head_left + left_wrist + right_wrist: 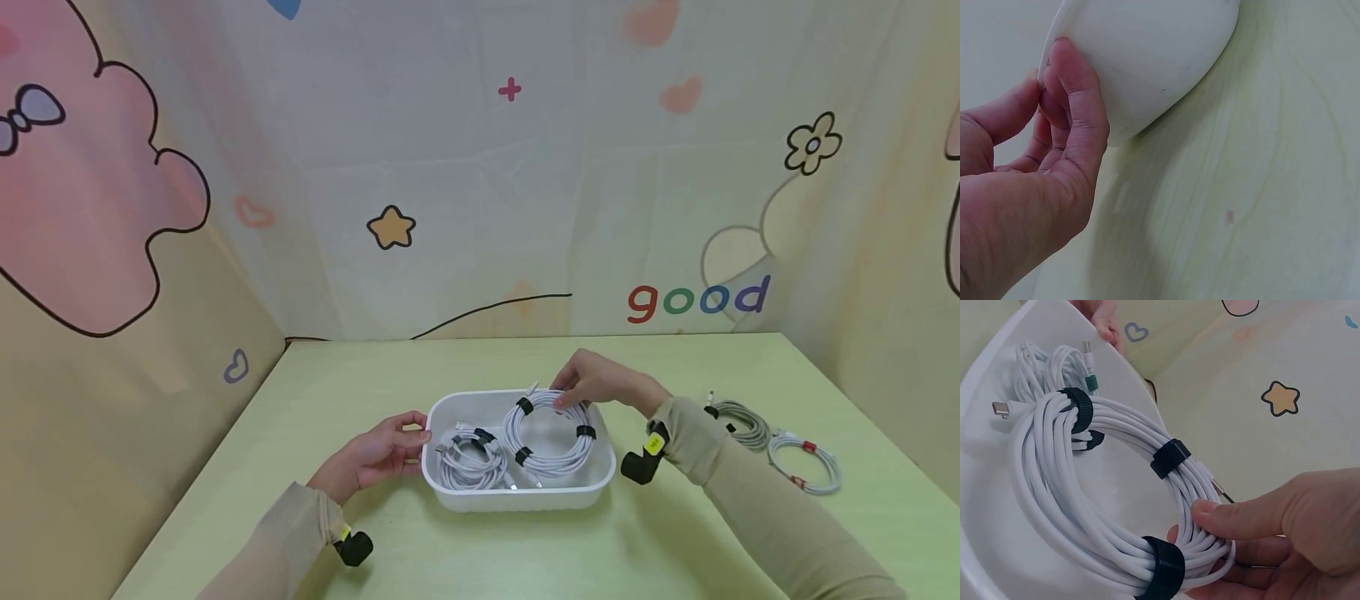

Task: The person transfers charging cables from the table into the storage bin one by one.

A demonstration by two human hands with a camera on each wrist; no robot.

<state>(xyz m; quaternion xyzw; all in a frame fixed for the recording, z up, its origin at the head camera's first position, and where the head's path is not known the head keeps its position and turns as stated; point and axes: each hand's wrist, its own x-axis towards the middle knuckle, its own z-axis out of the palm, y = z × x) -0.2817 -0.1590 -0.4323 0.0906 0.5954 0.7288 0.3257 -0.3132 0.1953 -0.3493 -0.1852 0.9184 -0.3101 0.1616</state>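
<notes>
My right hand (600, 379) pinches a large coil of white cable (1116, 419) between thumb and fingers at its far right edge. Black straps (1169, 457) bind that coil, and a USB-C plug (1001, 409) sticks out of it. The coil sits tilted within the right part of a white plastic tub (517, 500). To its left in the tub lies a smaller bundle of white cable (471, 467) with a dark strap. With thumb and fingers, my left hand (378, 454) grips the tub's left rim, seen close up in the left wrist view.
On the right of the pale green table (360, 375) lie a grey cable coil (742, 425) and a white cable coil (821, 467) with red ties, partly side by side. A printed curtain (450, 167) hangs behind the table and along its sides.
</notes>
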